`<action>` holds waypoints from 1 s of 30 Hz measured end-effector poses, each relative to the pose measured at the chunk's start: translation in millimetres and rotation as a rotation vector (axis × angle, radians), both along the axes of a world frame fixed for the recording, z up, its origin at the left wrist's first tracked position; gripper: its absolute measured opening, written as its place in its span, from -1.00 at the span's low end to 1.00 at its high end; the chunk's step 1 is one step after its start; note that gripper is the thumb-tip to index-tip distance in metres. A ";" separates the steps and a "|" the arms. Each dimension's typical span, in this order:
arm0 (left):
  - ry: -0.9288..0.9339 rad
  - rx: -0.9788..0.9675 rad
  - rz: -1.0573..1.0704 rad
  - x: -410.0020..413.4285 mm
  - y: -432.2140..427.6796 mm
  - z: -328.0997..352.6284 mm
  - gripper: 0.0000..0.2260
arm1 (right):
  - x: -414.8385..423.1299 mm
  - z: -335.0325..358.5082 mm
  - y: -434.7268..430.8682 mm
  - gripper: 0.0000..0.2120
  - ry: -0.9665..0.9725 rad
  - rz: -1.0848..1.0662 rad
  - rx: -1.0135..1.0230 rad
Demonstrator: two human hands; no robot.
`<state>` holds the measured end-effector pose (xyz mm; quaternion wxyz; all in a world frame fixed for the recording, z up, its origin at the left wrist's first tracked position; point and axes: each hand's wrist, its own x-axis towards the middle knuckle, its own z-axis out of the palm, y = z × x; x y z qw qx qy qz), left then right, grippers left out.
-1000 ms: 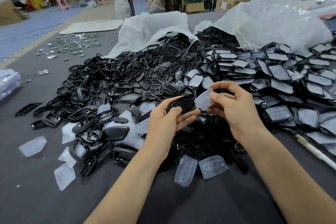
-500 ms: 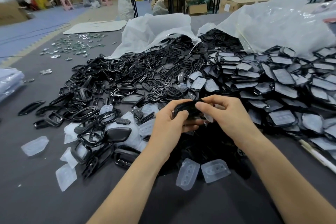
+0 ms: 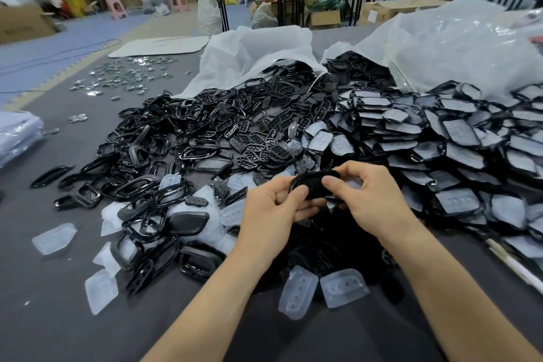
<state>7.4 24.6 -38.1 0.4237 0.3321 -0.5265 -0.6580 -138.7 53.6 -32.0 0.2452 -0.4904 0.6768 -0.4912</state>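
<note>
Your left hand (image 3: 273, 210) and right hand (image 3: 374, 200) are both clamped on one black shell (image 3: 315, 181), thumbs on its near face and fingers curled behind. The shell is smooth, glossy plastic, an elongated piece with rounded ends, held in the air between your hands above the dark heap at the table's near middle.

Just below your wrists lie two translucent pads (image 3: 298, 292), soft-looking and milky, each with a tapered end. The left one shows three round dimples in a row.

To your left is a loose pile of black frames (image 3: 164, 156), hollow glossy rings, too many to count. More milky pads are scattered among them. To your right, overlapping rows of shells with pads fitted (image 3: 458, 132) lie like shingles, also beyond counting.

Two bags lie open at the far side. The matte white bag (image 3: 252, 53) spills frames and perforated black plates. The shinier, crinkled clear bag (image 3: 458, 41) spills more black parts at its mouth.

All of this rests on a grey cloth table (image 3: 58, 323). Small shiny metal pieces (image 3: 126, 81) are strewn across its far left.
</note>
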 end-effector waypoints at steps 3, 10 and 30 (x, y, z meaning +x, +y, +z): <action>-0.031 -0.019 0.031 -0.8 0.7 0.0 -0.84 | -1.5 0.3 0.6 -0.88 -0.001 0.001 0.032; -0.122 -0.084 0.067 -2.2 0.5 -5.2 -0.83 | 3.1 -0.1 3.9 -0.84 0.149 -0.043 0.051; 0.046 -0.008 0.053 -0.3 -3.2 -2.6 -0.82 | -16.7 14.1 8.1 -0.77 -0.329 0.013 -0.112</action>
